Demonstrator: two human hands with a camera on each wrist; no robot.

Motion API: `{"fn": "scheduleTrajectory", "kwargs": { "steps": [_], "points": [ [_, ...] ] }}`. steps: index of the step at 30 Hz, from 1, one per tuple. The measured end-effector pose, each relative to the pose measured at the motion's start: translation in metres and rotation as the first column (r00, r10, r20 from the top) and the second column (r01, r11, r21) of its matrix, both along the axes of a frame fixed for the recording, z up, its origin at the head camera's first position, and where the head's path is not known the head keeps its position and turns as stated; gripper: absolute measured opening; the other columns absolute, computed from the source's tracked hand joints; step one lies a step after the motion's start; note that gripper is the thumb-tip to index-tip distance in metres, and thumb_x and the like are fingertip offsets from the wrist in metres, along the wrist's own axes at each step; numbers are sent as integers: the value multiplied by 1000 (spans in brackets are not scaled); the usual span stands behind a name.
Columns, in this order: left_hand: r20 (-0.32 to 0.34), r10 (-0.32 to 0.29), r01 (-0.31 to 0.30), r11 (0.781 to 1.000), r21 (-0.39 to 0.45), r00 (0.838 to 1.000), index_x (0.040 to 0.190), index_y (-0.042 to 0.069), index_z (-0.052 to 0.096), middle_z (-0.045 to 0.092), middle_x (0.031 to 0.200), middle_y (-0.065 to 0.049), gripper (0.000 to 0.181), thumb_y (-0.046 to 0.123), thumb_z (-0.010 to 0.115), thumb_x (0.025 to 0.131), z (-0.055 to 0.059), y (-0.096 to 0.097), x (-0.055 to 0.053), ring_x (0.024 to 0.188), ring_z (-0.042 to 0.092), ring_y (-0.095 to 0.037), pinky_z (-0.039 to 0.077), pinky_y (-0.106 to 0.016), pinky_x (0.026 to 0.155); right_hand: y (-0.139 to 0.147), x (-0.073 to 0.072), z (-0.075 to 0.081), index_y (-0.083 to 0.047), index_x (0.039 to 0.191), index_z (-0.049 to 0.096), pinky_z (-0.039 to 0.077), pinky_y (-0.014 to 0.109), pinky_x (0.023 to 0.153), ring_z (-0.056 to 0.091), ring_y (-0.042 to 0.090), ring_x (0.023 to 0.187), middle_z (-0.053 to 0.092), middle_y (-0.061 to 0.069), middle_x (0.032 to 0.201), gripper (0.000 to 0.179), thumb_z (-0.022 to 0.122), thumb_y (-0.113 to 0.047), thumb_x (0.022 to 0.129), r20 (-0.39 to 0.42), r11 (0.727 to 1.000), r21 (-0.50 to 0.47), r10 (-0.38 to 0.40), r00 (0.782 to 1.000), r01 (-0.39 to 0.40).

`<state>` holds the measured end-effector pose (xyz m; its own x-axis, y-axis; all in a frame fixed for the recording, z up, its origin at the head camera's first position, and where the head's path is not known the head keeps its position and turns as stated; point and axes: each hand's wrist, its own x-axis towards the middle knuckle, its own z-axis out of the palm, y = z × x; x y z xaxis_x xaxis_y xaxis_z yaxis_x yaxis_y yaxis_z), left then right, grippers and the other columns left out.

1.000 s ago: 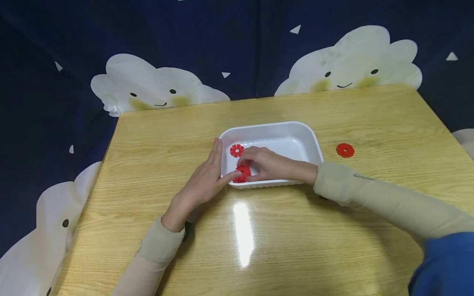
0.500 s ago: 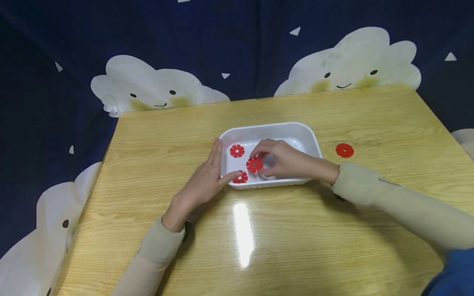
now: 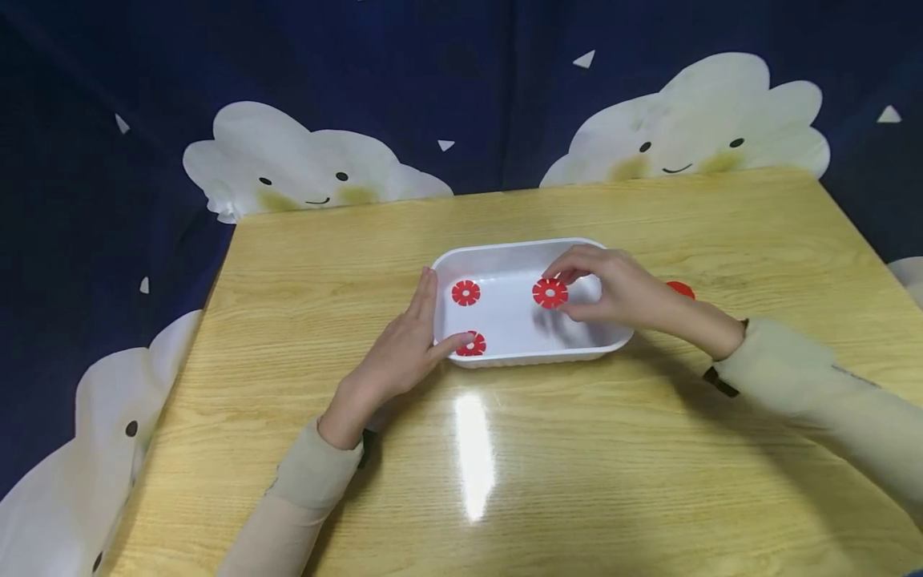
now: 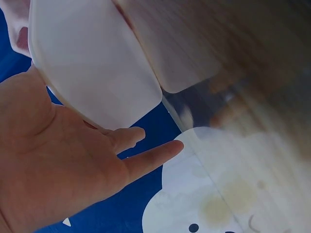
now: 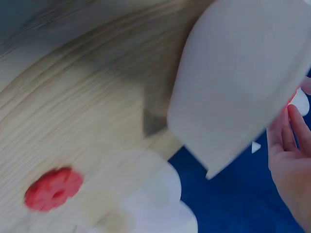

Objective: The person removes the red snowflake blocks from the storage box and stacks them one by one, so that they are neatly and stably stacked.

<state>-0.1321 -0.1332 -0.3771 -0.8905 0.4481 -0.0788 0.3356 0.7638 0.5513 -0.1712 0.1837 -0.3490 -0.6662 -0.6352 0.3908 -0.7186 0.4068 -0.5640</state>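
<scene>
My right hand (image 3: 613, 290) pinches a red notched disc (image 3: 550, 293) between thumb and fingers, over the right half of a white plastic tray (image 3: 515, 353). My left hand (image 3: 397, 353) lies along the tray's left end, fingers straight against the outer wall and thumb reaching over the near rim. Inside the tray, one red disc (image 3: 465, 292) lies by the far left corner. Another red disc (image 3: 471, 344) lies near the front left corner, partly under the left thumb. In the left wrist view the left hand (image 4: 73, 155) has its fingers extended beside the tray wall (image 4: 97, 58).
Right of the tray, a further red disc (image 5: 53, 189) lies on the wooden table (image 3: 324, 264), partly covered by the right forearm in the head view. Behind the table's back edge hangs a dark blue cloth (image 3: 490, 96) with white cloud shapes.
The right hand has lifted a red disc from the tray's front left and carried it rightward over the tray. The left hand has stayed at the tray's left end.
</scene>
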Motion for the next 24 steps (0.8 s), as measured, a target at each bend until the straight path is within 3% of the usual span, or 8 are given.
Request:
{"fn": "scheduleTrajectory", "kwargs": {
  "steps": [11,18,24],
  "points": [
    [11,-4,4,1000,-7,1000,155,4,-10,-12,163,-9,104,64,48,93,2,1,0,148,-1,-19,14,-36,117,47,9,10,-5,110,69,45,11,83,63,9,87,68,0,102,50,84,9,65,-37,987,49,-152,988,154],
    [10,-8,8,1000,-3,1000,155,4,-10,-11,163,-10,105,65,48,93,3,1,0,148,1,-20,14,-37,117,72,16,11,-4,110,69,42,6,86,60,2,89,67,1,104,50,87,7,64,-6,954,68,-294,956,293],
    [21,-1,1,1000,-3,1000,155,5,-11,-12,163,-9,105,66,47,93,3,0,1,148,0,-19,13,-36,118,94,19,0,0,109,69,43,5,81,59,-2,87,67,5,102,49,85,10,64,9,931,71,-360,933,359]
  ]
}}
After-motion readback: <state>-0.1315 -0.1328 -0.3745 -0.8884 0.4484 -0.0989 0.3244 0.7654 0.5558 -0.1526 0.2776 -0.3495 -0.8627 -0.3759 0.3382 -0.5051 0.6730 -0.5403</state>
